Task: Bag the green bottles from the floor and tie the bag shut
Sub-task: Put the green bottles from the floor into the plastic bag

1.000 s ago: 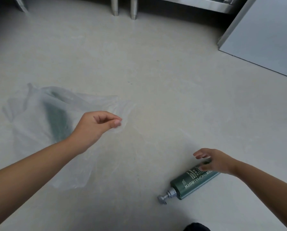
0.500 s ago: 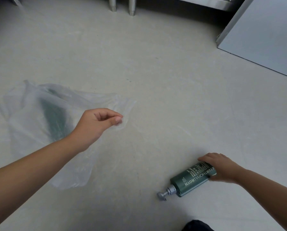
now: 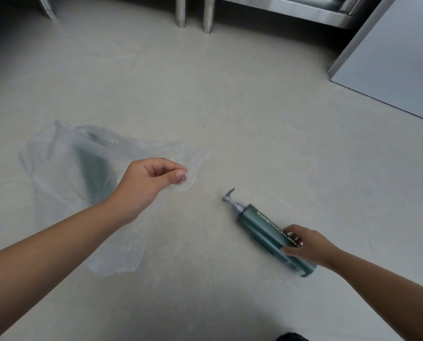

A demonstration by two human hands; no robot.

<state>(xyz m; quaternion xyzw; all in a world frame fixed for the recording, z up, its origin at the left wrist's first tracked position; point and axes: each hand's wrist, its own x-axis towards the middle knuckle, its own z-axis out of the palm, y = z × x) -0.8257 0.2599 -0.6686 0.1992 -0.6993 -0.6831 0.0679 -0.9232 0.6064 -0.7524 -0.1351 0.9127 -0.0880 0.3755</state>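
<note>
A clear plastic bag (image 3: 55, 166) lies crumpled on the floor at the left, with a green bottle (image 3: 96, 175) showing dimly through it. My left hand (image 3: 149, 183) pinches the bag's right edge between thumb and fingers and holds it slightly off the floor. A second green pump bottle (image 3: 262, 225) with white lettering and a silver pump is at the lower right, its pump end pointing up and left toward the bag. My right hand (image 3: 306, 244) grips this bottle around its lower body.
Steel table legs (image 3: 181, 13) and a low shelf (image 3: 291, 8) stand along the far edge. A grey metal cabinet (image 3: 397, 62) fills the upper right corner. The pale floor (image 3: 230, 107) stretches between them. A dark shape (image 3: 291, 337) shows at the bottom edge.
My right hand has closed around the bottle and swung it, so the pump now points up-left instead of down-left. My left hand keeps its pinch on the bag.
</note>
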